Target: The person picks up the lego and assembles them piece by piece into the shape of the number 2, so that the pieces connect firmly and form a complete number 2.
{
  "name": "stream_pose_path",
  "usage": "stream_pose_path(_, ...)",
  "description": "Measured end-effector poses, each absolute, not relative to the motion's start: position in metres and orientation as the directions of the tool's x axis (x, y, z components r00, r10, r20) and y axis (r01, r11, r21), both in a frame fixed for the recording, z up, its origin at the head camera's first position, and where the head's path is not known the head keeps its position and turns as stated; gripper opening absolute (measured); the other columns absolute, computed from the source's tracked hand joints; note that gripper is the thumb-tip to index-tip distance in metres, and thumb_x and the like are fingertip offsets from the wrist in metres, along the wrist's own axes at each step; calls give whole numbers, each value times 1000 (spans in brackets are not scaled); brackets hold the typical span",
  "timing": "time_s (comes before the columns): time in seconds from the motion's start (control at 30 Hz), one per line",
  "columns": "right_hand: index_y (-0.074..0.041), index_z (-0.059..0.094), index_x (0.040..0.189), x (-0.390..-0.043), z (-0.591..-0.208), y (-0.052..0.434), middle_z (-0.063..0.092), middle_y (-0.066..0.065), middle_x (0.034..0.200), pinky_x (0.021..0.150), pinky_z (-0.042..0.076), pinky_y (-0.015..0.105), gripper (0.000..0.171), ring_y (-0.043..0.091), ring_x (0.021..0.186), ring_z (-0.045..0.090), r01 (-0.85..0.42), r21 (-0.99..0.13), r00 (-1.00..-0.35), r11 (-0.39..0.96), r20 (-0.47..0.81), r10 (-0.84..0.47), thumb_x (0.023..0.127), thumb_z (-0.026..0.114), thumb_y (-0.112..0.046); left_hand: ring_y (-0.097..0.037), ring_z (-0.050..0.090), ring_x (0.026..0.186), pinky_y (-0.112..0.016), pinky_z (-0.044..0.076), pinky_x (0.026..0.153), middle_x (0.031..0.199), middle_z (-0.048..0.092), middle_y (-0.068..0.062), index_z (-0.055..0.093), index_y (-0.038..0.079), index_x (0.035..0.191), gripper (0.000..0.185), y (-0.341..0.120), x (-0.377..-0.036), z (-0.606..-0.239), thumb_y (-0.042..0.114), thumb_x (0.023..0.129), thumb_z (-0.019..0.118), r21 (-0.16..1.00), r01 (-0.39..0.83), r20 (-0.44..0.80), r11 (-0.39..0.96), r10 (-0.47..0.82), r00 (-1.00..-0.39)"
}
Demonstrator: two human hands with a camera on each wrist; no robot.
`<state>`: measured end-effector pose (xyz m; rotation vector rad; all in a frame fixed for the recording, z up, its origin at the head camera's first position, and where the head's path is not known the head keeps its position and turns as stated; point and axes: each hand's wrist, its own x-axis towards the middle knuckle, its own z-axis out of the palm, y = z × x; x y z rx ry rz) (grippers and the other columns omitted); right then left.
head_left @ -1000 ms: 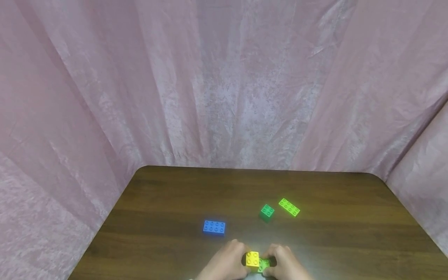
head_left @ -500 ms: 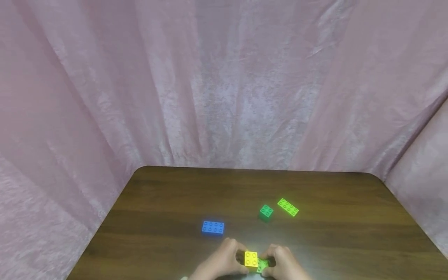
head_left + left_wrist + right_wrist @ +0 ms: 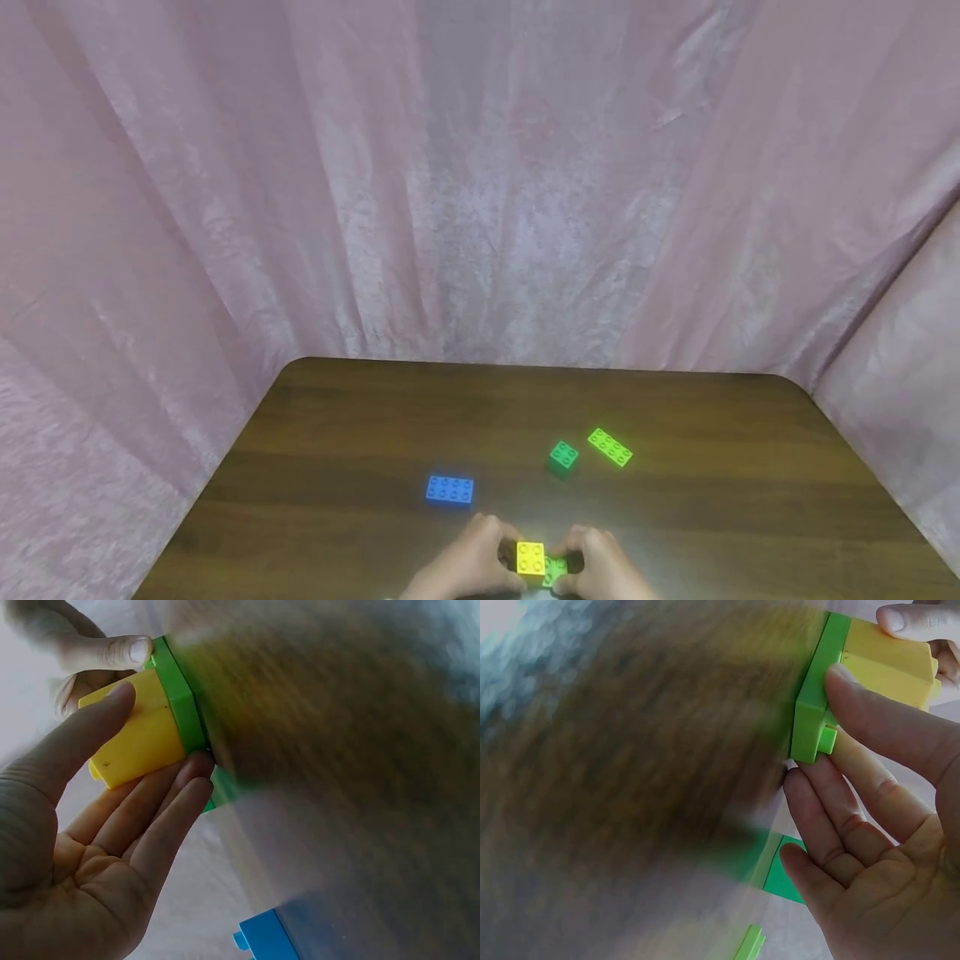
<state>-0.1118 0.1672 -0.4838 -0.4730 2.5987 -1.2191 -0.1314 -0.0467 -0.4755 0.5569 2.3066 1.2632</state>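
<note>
A yellow two-by-two toy brick [image 3: 530, 558] sits on the left part of a light green flat brick [image 3: 555, 572] low on the table. My left hand [image 3: 471, 560] pinches the yellow brick from the left, thumb on the near side and fingers behind it. From the other side my right hand [image 3: 598, 563] pinches the right end of the light green brick between thumb and fingers. In the left wrist view the yellow brick [image 3: 146, 727] stands flush on the green brick [image 3: 180, 697]. The right wrist view shows one free stud [image 3: 827, 740] of the green brick beside my thumb.
A blue flat brick [image 3: 450, 490] lies beyond my left hand on the wooden table [image 3: 337, 433]. Farther back are a dark green two-by-two brick [image 3: 563, 457] and a lime flat brick [image 3: 611, 447]. Pink curtains [image 3: 480, 208] hang behind the table.
The head view has shifted slightly, so everything on the table appears a little farther left. Both hands keep their hold on the stacked bricks.
</note>
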Motion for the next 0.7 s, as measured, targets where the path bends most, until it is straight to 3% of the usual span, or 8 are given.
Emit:
stream_pose_path(0.13,-3,74,95,-112,-485,167,65,-2,84,64,44,17,31,3,74,51,-187,-767,-923,614,-77,-377,66,82,-7,-4,62,70,-18,55,65,80,72,3,74,9,91,23,-49,-131,-475,3,69,78,864,114,-207,491,552,-807)
stream_pose_path(0.37,-6,76,94,-114,-485,167,68,-4,84,67,45,18,31,1,76,53,-231,-740,-924,632,-37,-381,64,84,-11,-7,69,89,-23,57,82,99,76,-2,73,8,105,33,-60,-133,-471,8,73,79,857,203,-142,473,597,-790)
stream_pose_path(0.57,-10,76,93,-113,-485,167,69,-6,86,71,48,22,31,4,79,57,-252,-706,-924,662,-26,-380,64,85,-15,-21,70,99,-32,59,86,109,73,-12,69,3,112,39,-73,-136,-465,12,75,79,840,203,-139,503,562,-816)
stream_pose_path(0.7,-11,76,93,-112,-485,167,71,-6,89,77,52,32,31,11,83,61,-251,-688,-927,681,-32,-374,64,85,-17,-31,68,104,-41,59,88,114,71,-17,67,0,114,39,-79,-138,-461,9,77,76,853,174,-136,491,532,-835)
